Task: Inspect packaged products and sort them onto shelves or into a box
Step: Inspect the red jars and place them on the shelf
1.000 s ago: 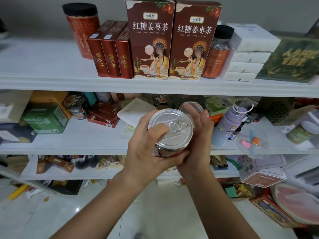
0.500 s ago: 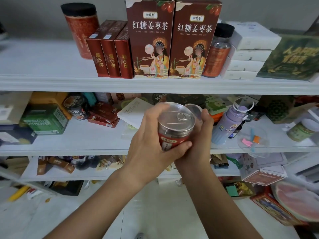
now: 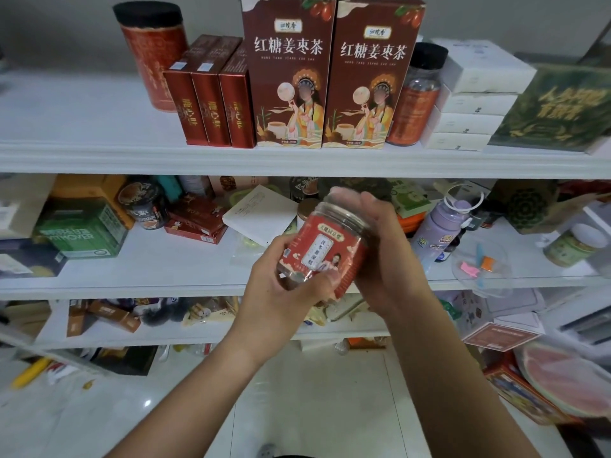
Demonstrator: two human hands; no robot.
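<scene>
Left grip at 7 o'clock and right grip at 3 o'clock of our red-labelled jar, both curled round it; we hold it tilted, label facing us, top end toward 1 o'clock, in front of the middle shelf.

Both bare forearms rise from the lower edge and converge at mid-frame, wrists near each other. The left grip holds the lower end of a tilted jar, thumb laid across the front and fingers curled behind. The right grip cups the jar's right side, back of the hand toward the camera, its fingers lightly curved and reaching the upper end.
</scene>
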